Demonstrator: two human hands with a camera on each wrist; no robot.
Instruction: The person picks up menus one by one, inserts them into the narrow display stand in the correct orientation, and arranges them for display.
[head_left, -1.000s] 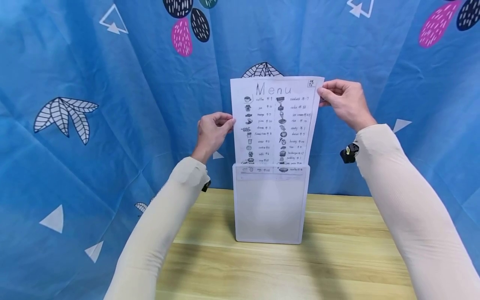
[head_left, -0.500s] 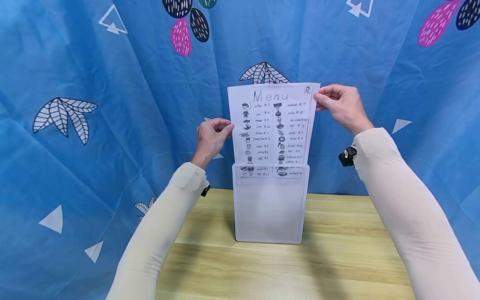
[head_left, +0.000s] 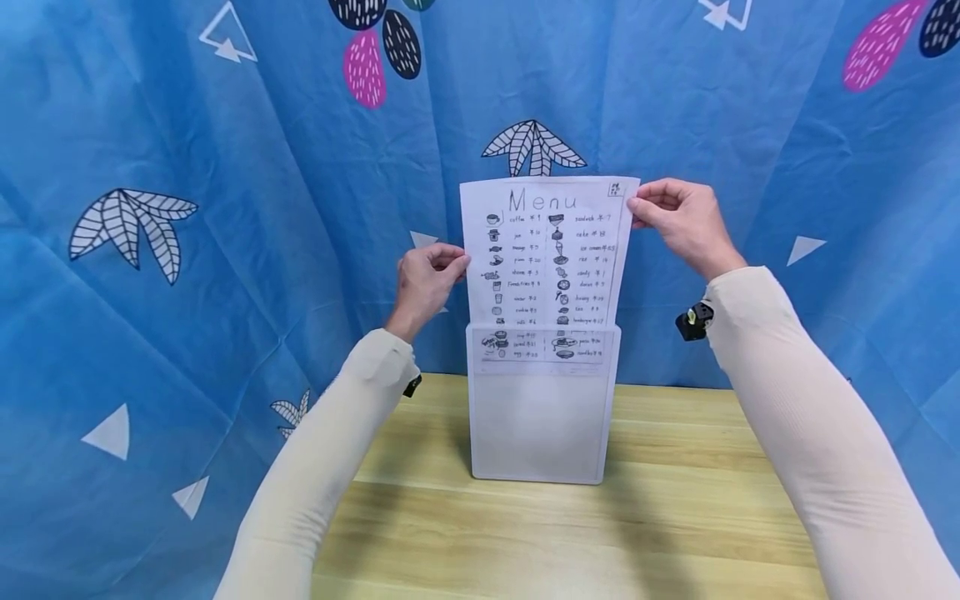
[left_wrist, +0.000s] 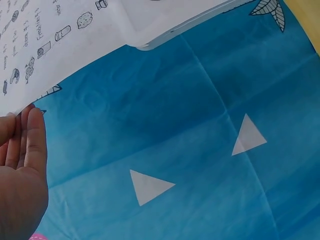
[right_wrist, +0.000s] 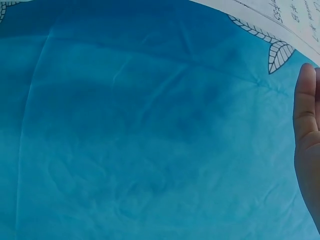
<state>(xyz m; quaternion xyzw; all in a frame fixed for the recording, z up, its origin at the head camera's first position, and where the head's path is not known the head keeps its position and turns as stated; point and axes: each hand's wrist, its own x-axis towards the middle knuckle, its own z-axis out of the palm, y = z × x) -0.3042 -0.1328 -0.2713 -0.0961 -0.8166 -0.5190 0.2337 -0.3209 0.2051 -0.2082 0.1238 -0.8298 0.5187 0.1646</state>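
Observation:
A white paper menu [head_left: 547,258], with "Menu" and rows of small food drawings, stands upright in the head view. Its lower end sits inside a translucent, pale-framed sleeve [head_left: 536,425] that stands on the table, and the lowest rows show through the front. My left hand [head_left: 427,283] pinches the menu's left edge about midway up between thumb and fingers; the left wrist view shows those fingertips [left_wrist: 34,117] at the paper's edge. Near the upper right corner, my right hand [head_left: 690,221] pinches the other edge. Only part of that hand [right_wrist: 307,120] shows in the right wrist view.
A light wood-grain table [head_left: 420,533] lies under the sleeve. Close behind hangs a blue curtain [head_left: 247,250] patterned with leaves, triangles and drops. Each wrist carries a small black camera, the right one [head_left: 695,321] plainest, over cream sleeves.
The menu has slid down a little into the sleeve, so more of its lower rows show behind the front. Both hands have come down with it, and the right hand has shifted slightly left.

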